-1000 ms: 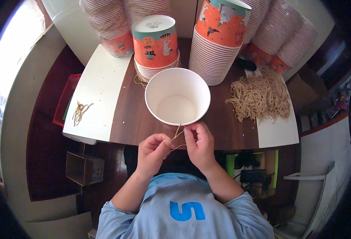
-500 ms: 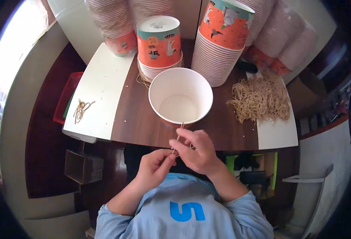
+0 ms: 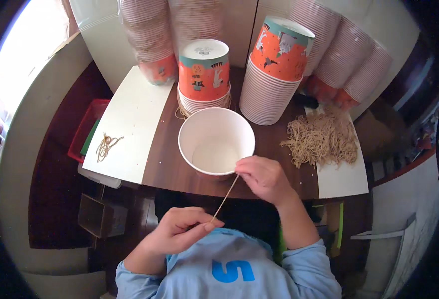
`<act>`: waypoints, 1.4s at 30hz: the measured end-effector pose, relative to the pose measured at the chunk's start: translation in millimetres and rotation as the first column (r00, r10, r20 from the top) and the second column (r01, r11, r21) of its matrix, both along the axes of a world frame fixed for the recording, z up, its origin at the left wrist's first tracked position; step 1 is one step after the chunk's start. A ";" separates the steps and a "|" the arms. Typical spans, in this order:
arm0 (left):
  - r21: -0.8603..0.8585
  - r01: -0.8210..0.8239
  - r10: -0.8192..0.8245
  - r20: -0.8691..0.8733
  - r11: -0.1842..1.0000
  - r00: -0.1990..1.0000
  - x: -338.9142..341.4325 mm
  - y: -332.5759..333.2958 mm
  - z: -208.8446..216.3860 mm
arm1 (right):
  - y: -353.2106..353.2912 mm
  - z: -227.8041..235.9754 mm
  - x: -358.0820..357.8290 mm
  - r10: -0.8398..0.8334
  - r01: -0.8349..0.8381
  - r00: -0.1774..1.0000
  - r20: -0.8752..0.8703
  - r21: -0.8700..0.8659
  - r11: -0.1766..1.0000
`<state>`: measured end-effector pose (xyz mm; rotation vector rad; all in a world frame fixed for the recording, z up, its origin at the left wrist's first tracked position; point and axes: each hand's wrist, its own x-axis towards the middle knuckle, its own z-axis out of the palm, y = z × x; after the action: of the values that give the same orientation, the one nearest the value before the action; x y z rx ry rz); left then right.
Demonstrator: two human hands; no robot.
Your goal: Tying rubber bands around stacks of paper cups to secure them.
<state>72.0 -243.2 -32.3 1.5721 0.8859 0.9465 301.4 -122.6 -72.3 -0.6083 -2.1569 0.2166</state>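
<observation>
A thin tan string [image 3: 226, 198] runs taut and slanting between my two hands. My left hand [image 3: 179, 230] pinches its lower end between thumb and fingertips, in front of my shirt and below the table edge. Up at the near right rim of an open paper bucket [image 3: 217, 124], my right hand [image 3: 265, 178] grips the upper end with its fingers closed together. The bucket stands upright near the table's front edge, white inside, with nothing visible in it. Whether the string touches the bucket is hidden by my right fingers.
Behind the bucket stand two upside-down stacks of orange and teal paper buckets, a short stack [image 3: 204, 79] and a tall stack [image 3: 274, 74]. A tangled string pile [image 3: 321, 139] lies right; a few loose strings [image 3: 108, 146] lie left. Bagged bucket stacks [image 3: 147, 40] line the back.
My hands have moved apart: the left down and toward me, the right up to the bucket's rim. The string between them is now stretched straight. The view has shifted slightly.
</observation>
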 end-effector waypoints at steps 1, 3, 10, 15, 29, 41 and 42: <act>-0.098 0.043 -0.040 0.028 0.994 0.999 -8.9 -0.4 0.2 | 3.8 3.3 6.9 0.035 -0.035 0.999 0.008 -0.066 0.997; -0.289 0.030 -0.018 0.045 0.957 0.999 -29.7 -1.8 -0.2 | 8.5 17.4 23.3 0.065 -0.065 0.998 -0.007 -0.197 0.978; -0.332 -0.191 0.208 0.014 0.924 0.978 -103.7 -7.7 -34.8 | 40.7 55.3 85.4 0.199 -0.043 0.952 0.232 -0.544 0.838; -0.378 -0.249 0.306 0.098 0.891 0.947 -65.1 -6.2 -23.2 | 1.3 85.1 54.4 -0.228 0.309 0.818 0.529 -0.069 0.948; -0.646 0.452 0.036 0.596 0.615 0.802 -14.3 30.0 -48.5 | -45.7 41.1 -12.3 0.196 -0.137 0.979 0.062 -0.515 0.846; -0.674 0.216 0.002 0.307 0.707 0.952 -4.2 20.4 -54.0 | -49.3 38.3 -0.2 0.081 -0.028 0.995 0.050 -0.661 0.750; -0.641 0.180 0.024 0.296 0.746 0.955 -3.3 18.4 -49.4 | -52.2 42.1 1.9 0.103 0.029 0.978 0.179 -0.611 0.791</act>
<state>68.8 -224.8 -81.7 0.8184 0.8157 0.6608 303.3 -174.8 -30.2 -0.9872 -2.2870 0.9438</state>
